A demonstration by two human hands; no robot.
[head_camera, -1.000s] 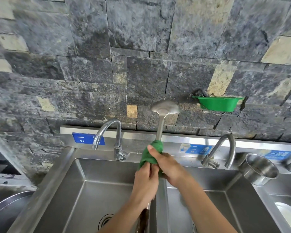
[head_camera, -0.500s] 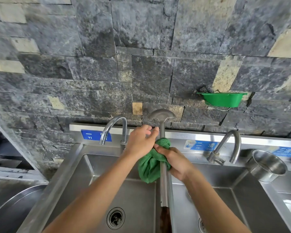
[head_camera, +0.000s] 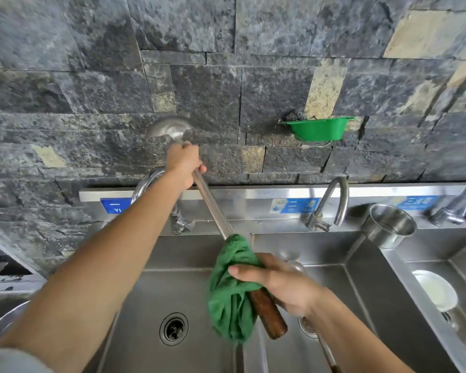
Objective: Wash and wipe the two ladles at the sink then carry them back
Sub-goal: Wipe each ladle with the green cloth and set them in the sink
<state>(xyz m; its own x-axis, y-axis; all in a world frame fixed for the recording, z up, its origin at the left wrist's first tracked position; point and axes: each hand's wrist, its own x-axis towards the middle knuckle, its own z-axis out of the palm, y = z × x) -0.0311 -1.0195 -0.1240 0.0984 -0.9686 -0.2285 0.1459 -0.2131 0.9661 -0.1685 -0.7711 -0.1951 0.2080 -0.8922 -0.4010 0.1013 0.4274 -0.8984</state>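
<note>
I hold the long steel ladle with brown wooden handle (head_camera: 213, 208) slanted above the stainless-steel sink (head_camera: 135, 297). Left hand (head_camera: 184, 165) grips its shaft below the bowl; right hand (head_camera: 280, 285) wraps green cloth (head_camera: 230, 297) round the handle joint. Wipe lengthwise, squeezing.

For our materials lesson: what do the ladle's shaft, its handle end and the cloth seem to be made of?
The ladle shaft looks like stainless steel: grey, reflective. The handle end seems wood: reddish-brown, glossy, perhaps wet or varnished. The cloth is soft green fabric, draping in folds.
</note>
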